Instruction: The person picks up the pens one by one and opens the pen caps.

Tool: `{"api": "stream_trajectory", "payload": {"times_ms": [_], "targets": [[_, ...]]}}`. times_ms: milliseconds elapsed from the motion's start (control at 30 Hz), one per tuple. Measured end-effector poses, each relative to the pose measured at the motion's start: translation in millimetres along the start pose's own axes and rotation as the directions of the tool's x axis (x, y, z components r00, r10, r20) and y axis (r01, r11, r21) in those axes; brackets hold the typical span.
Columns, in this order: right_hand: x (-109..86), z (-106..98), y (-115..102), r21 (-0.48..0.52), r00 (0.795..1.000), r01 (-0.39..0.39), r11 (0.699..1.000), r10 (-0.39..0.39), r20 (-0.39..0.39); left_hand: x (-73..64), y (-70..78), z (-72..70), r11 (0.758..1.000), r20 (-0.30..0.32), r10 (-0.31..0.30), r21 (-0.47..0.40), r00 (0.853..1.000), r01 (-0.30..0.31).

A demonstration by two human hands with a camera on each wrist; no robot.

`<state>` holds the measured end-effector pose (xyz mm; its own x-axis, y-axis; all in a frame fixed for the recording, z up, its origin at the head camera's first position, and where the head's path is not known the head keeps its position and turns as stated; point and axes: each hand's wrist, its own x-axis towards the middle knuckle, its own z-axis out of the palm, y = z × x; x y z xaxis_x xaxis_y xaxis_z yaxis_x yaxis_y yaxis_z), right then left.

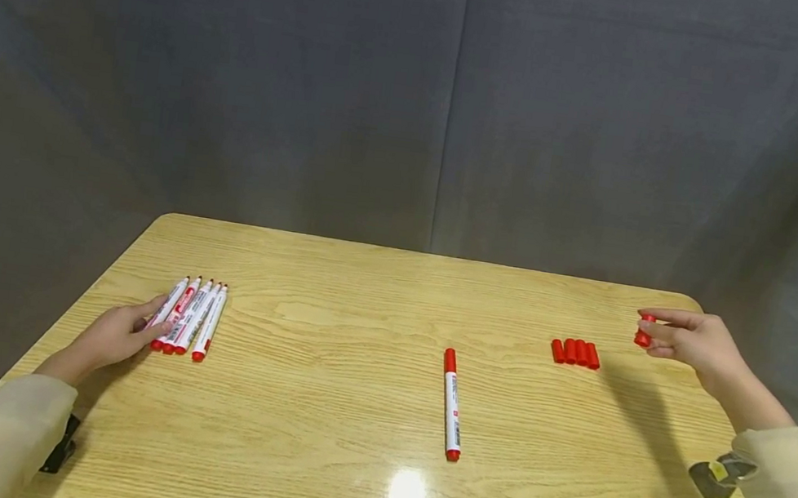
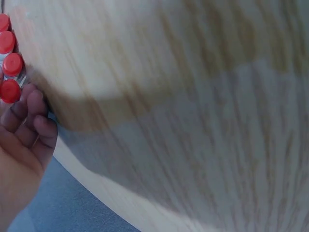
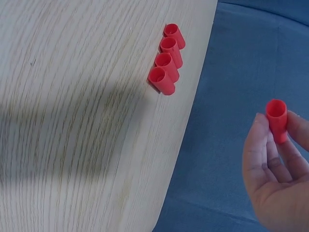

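Observation:
On the left of the table, several uncapped white markers (image 1: 193, 318) with red ends lie side by side, tips pointing away. My left hand (image 1: 116, 336) is at their left side, its thumb across the nearest barrels and its fingers curled along the outer edge. The left wrist view shows that hand (image 2: 21, 145) beside the red marker ends (image 2: 12, 64). At the far right, my right hand (image 1: 702, 345) pinches a red marker cap (image 1: 644, 333) between thumb and fingers, raised above the table. In the right wrist view this cap (image 3: 277, 121) has its hollow end showing.
Several red caps (image 1: 575, 352) lie in a row left of my right hand. A capped red marker (image 1: 451, 407) lies alone near the middle of the wooden table (image 1: 319, 429). Behind the table hangs a dark grey curtain (image 1: 311, 108).

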<state>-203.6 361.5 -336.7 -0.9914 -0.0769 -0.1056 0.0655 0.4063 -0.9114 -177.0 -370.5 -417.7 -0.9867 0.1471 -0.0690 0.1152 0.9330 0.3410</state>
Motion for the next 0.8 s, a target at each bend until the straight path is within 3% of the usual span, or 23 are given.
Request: {"api": "stream_trajectory", "payload": {"times_ms": [233, 400, 800], "targets": [[7.7, -1.0, 6.8, -0.09, 0.999, -0.013, 0.996, 0.016, 0.029, -3.0, 3.9, -3.6, 0.996, 0.025, -0.005, 0.084, 1.0, 0.003], [13.7, 0.7, 16.0, -0.161, 0.999, -0.029, 0.986, 0.034, 0.032, -4.3, 12.8, -11.9, 1.0, -0.04, 0.007, 0.023, 0.999, -0.006], [26.9, 11.5, 34.6, -0.142, 0.999, -0.035, 0.989, 0.04, 0.032, -17.6, 43.1, -27.9, 0.993, -0.165, 0.116, 0.004, 0.979, -0.117]]}}
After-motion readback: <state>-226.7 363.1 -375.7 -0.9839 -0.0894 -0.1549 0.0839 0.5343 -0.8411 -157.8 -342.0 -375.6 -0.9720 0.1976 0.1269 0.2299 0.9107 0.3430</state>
